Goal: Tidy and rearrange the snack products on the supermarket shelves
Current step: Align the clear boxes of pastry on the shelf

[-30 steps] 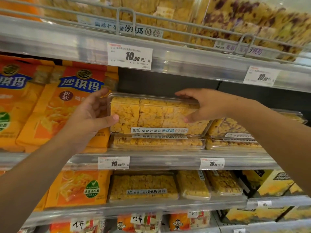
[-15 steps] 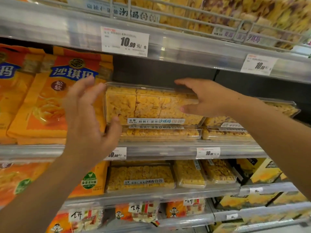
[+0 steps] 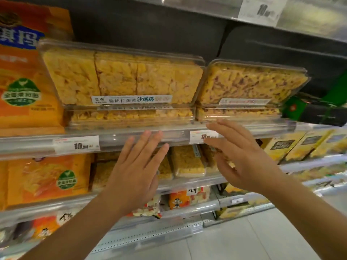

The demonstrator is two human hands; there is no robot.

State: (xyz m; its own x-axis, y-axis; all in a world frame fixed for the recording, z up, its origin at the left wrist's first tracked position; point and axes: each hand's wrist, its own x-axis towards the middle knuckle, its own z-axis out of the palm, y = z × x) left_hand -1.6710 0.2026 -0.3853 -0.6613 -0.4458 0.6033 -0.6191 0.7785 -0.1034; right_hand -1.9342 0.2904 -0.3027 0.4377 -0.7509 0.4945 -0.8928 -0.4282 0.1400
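Bare, both hands are off the stock: left hand point(image 3: 134, 171) and right hand point(image 3: 242, 158) hover flat-fingered, holding nothing, at lower centre before the shelf edge point(image 3: 169, 136). Earlier they gripped the clear snack box point(image 3: 120, 77), now seated upper centre atop its stack; placement appears complete.

left hand point(image 3: 135, 169): off clear box point(image 3: 122, 77), lowered, fingers straight | right hand point(image 3: 242, 158): released box top, lowered, fingers spread

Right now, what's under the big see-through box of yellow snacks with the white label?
Under the clear box lies another clear box of the same yellow snack, flat on the shelf. Only its front edge shows; the rest is covered.
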